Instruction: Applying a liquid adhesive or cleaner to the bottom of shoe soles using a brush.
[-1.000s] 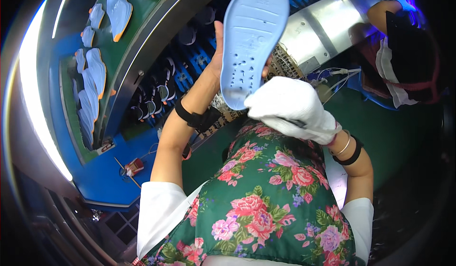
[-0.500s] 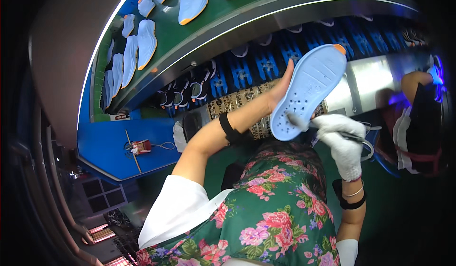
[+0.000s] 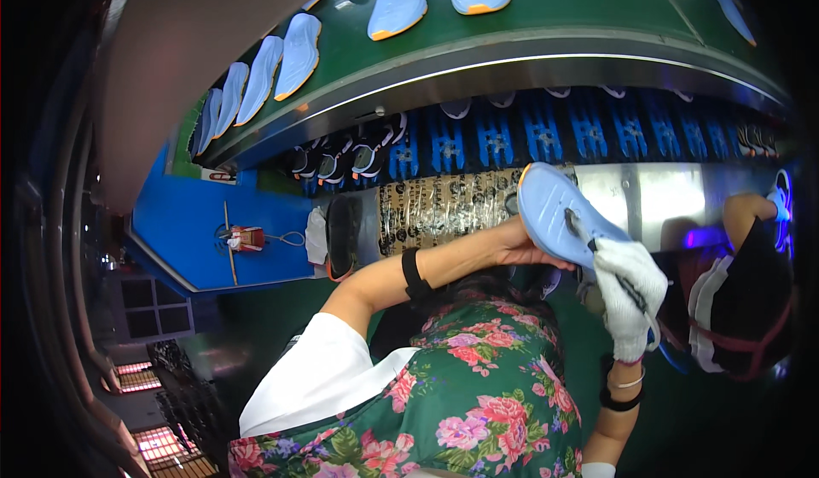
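My left hand (image 3: 517,246), bare, is closed on the edge of a light blue shoe sole (image 3: 548,203) with an orange patch at its tip. The sole is tilted, with its tip toward the upper left and its other end partly hidden behind my right hand. A white knitted glove covers my right hand (image 3: 630,290), which grips a brush (image 3: 583,231) with a dark handle. The brush head is on the ridged middle of the sole's inner face. A thin cable or tube runs beside the glove.
Several blue soles (image 3: 299,56) lie on a green conveyor belt (image 3: 563,9) beyond my hands. Dark shoes (image 3: 368,150) and blue racks (image 3: 495,141) line the shelf beneath. A blue side table (image 3: 188,239) stands left; another person's arm (image 3: 744,218) is at right.
The sole has turned, its orange tip swinging from upper right to upper left, and it sits lower. The brush has gone from the holed end to the ridged middle. The view has shifted.
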`<state>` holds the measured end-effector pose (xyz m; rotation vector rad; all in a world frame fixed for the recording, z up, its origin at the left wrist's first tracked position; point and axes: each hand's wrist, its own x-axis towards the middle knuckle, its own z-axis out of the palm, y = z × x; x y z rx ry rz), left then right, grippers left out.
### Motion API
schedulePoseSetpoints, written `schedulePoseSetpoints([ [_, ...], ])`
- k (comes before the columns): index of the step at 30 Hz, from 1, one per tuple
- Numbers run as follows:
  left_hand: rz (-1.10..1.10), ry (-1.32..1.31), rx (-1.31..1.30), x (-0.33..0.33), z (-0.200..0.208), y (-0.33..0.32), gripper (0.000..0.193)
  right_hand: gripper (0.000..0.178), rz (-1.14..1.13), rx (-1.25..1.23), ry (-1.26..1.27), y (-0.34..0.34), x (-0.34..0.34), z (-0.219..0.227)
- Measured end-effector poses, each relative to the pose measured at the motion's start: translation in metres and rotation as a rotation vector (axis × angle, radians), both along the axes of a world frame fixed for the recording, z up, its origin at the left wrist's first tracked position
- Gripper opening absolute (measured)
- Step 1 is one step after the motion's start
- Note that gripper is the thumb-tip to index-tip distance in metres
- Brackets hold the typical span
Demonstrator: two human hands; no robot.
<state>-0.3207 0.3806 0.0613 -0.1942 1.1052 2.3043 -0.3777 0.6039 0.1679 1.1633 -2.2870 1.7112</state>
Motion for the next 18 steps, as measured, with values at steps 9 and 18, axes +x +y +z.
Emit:
schedulePoseSetpoints([
  [9, 0.201, -0.099, 0.803, 0.008, 0.022, 0.024, 0.077, 0.018, -0.129, -0.074, 0.082, 0.007, 0.009, 0.003],
  [18, 0.255, -0.215, 0.7, -0.005, 0.042, 0.05, 0.097, 0.018, -0.196, -0.106, 0.261, -0.003, -0.015, 0.038],
])
